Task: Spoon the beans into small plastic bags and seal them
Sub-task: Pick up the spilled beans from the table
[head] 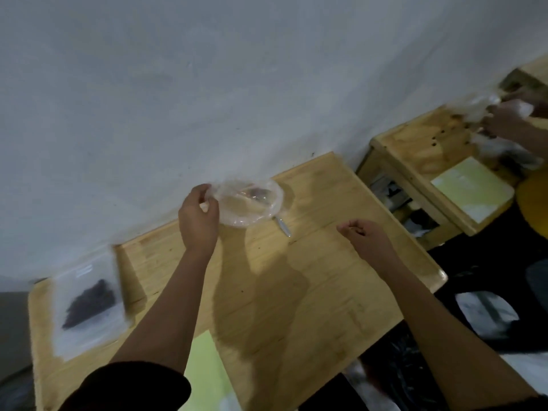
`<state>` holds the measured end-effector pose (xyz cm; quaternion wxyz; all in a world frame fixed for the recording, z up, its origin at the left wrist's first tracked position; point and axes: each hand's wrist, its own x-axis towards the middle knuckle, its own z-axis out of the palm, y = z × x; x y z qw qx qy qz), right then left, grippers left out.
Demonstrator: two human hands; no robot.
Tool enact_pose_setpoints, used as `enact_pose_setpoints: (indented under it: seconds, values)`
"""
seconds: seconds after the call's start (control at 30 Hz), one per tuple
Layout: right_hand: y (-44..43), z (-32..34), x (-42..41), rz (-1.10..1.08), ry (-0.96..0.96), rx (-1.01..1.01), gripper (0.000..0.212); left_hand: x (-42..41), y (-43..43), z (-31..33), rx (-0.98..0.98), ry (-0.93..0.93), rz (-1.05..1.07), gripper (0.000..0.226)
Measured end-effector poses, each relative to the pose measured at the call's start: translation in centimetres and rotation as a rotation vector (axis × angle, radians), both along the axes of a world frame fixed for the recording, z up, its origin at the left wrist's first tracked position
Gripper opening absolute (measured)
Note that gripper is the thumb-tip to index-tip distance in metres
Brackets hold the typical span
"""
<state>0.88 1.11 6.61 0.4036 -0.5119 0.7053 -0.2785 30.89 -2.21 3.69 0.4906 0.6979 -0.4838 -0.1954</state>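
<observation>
Nearest, at 6 o'clock, a pale green sheet shows below the edge of the light wooden tabletop. At 8 o'clock a flat clear plastic bag holding a dark heap of beans lies on the tabletop, blurred. Farther in, at 3 o'clock, the right hand hovers over the wood, its fingers loosely curled with nothing seen in them. At 11 o'clock the left hand has its fingers clamped on the edge of a crumpled clear plastic bag at the tabletop's far edge by the grey wall; a few reddish-brown beans show through it. A silvery metal spoon handle pokes out from under it. At 2 o'clock, another person's hand handles clear plastic over a second wooden table.
</observation>
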Motion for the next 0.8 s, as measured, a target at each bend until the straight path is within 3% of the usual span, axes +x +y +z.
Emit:
enact_pose_setpoints:
  seconds: [0.13, 0.4, 0.8]
  values:
    - [-0.6, 3.1, -4.5, -0.085, 0.076, -0.047, 0.028, -4.1, -2.6, 3.6, -0.027, 0.002, -0.142, 0.019]
    - [0.5, 7.8, -13.8, -0.264, 0.11, -0.178, 0.024, -16.1, -5.2, 7.9, -0.049, -0.019, -0.398, 0.017]
    - [2.3, -2.0, -29.8, -0.495, 0.122, -0.212, 0.017, -37.8, -6.3, 0.5, -0.092, 0.016, -0.667, 0.018]
